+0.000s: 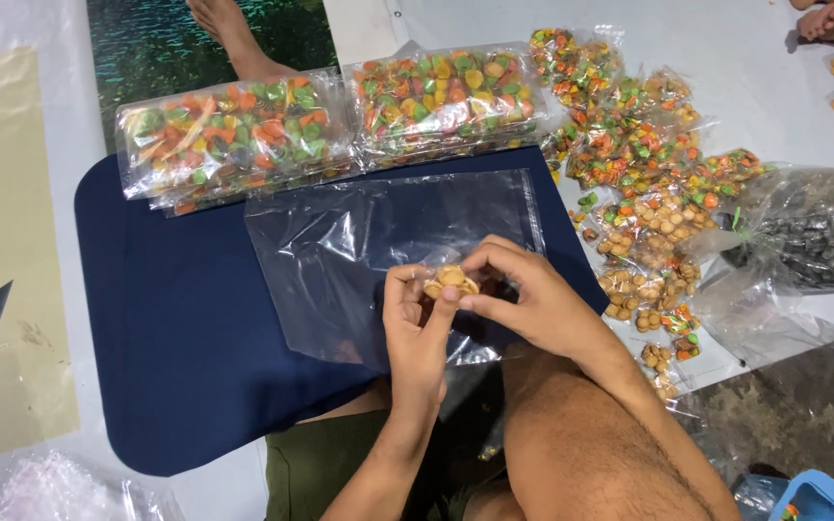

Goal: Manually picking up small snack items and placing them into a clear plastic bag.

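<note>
**Small snack packet pinched between both hands over the blue mat**

We are holding a small packet of tan round snacks [451, 281] between our two hands, just above the middle of a large empty clear bag [359, 251] that lies flat on a dark blue mat [166, 338]. Our left hand [417, 338] comes up from six o'clock, its thumb and fingertips pressed against the packet's lower edge. Our right hand [533, 304] reaches in from four o'clock, fingers curled over and pinching the packet's top and right side. Neither hand is spread; both grips are closed on the same little packet.

We judge the step in hand to be handling a single packet, either sealing it or readying it for the big bag below; we cannot tell which. The next move, as we read it, calls for finding the clear bag's mouth, which is hard to see against the mat, and keeping the thin film from crumpling.

At twelve o'clock two filled bags of orange, green and yellow snacks [340, 125] lie side by side at the mat's far edge. At two o'clock a loose heap of small packets [644, 164], coloured and tan, is spread over the white floor covering [755, 77]. At three o'clock sits a bag of dark pieces [822, 232]. Another person's foot [229, 29] shows at twelve o'clock, and another person's hand [822, 19] at the top right corner.
</note>
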